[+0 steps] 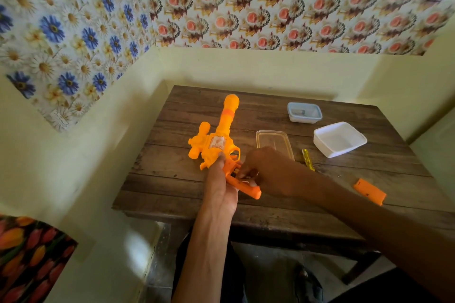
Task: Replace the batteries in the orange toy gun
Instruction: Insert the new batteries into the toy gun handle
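The orange toy gun lies over the wooden table, barrel pointing away from me. My left hand grips its handle from below. My right hand reaches into the open battery bay in the handle, fingertips pinched there; whether they hold a battery is hidden. The orange battery cover lies detached on the table at the right. A yellow-handled screwdriver rests just beyond my right wrist.
A clear lid lies flat behind my right hand. A white tub and a small blue-rimmed container stand at the back right. Walls close in the table at left and back.
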Available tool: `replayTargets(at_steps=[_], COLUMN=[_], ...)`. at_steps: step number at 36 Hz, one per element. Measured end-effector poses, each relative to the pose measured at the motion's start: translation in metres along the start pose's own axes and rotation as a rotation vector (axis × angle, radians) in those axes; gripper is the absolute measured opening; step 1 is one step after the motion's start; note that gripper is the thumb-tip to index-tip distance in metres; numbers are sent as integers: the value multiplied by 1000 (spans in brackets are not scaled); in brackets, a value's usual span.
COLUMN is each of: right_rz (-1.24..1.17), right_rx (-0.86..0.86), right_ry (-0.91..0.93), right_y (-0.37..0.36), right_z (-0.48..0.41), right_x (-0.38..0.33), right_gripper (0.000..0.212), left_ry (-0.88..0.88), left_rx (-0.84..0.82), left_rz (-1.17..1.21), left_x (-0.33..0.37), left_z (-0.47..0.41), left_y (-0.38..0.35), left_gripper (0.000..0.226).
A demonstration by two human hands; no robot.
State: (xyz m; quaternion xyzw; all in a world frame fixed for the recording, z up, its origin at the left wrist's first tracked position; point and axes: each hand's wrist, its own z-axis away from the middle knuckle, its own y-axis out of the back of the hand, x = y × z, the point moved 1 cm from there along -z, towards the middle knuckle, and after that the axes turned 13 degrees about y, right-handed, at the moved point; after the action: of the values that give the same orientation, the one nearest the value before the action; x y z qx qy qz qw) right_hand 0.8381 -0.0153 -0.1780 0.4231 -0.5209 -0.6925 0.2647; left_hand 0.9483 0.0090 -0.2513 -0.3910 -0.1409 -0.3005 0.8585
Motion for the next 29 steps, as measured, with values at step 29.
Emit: replayTargets(at_steps=[29], right_rz=[-1323], right_rx=[386], right_ry=[-684], right_y=[-32], right_z=[14], right_x=[6], right_gripper=[13], left_ry=[-52], left_rx=[39], left_rz=[85], left_x=[-3], left_z=[-5], left_y=[-4], left_gripper=[32])
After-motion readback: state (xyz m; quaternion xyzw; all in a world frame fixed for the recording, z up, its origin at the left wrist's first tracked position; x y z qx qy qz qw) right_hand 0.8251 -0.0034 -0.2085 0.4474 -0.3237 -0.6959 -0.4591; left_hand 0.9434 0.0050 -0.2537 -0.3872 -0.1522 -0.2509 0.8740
